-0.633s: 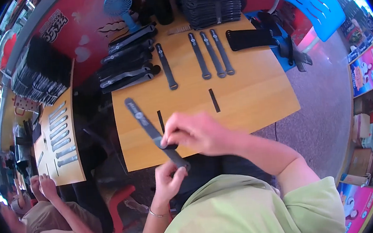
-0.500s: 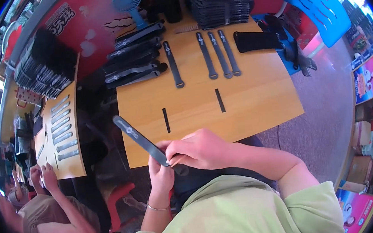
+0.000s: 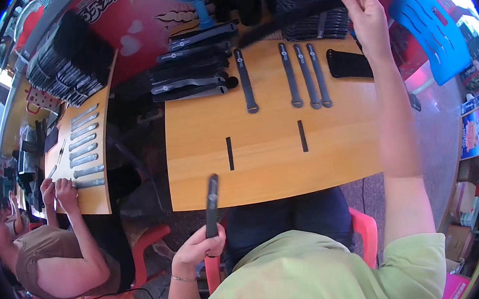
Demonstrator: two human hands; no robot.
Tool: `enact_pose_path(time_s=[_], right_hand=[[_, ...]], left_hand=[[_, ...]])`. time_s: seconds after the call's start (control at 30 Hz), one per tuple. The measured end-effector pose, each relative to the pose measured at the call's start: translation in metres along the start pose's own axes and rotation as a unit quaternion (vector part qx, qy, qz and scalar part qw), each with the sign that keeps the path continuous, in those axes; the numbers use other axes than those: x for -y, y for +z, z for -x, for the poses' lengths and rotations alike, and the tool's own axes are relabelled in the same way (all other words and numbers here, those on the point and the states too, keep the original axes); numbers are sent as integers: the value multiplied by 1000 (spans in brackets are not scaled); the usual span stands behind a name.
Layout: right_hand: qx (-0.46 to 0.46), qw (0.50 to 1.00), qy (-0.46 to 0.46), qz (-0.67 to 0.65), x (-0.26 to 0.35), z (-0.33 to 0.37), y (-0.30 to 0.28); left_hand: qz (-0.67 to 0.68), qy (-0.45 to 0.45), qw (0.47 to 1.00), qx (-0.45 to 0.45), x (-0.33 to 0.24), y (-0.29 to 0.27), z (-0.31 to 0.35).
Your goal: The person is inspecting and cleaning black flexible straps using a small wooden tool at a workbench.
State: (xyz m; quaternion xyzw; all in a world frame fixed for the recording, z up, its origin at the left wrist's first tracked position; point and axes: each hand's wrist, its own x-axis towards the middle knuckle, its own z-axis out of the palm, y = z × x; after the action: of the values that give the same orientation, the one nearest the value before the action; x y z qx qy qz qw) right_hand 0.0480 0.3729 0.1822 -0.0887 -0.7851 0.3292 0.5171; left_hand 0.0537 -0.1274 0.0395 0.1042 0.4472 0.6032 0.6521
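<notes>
Gripping a slim dark strap (image 3: 212,205) upright just below the near edge of the wooden table (image 3: 270,164), the left hand (image 3: 198,249) is closed around its lower end. Beyond the table's far edge, the right hand (image 3: 364,15) pinches a long black strap (image 3: 290,19), flat and matte.

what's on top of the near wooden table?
On the wooden table: four grey straps laid lengthwise at the far edge, a black pouch, stacked dark straps far left, two short black strips. The right forearm covers its right edge.
</notes>
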Motion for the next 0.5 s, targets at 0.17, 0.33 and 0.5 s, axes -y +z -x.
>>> enact_pose_path(time_s=[0.17,0.33,0.5], right_hand=[[-22,993,-90,74,8,26,51],[-44,982,-122,137,6,37,59],[19,945,-242,220,-3,78,71]], left_hand=[[179,191,965,-4,-7,13,-31],[212,292,931,-50,-18,32,-61],[259,299,919,-8,-15,33,-71]])
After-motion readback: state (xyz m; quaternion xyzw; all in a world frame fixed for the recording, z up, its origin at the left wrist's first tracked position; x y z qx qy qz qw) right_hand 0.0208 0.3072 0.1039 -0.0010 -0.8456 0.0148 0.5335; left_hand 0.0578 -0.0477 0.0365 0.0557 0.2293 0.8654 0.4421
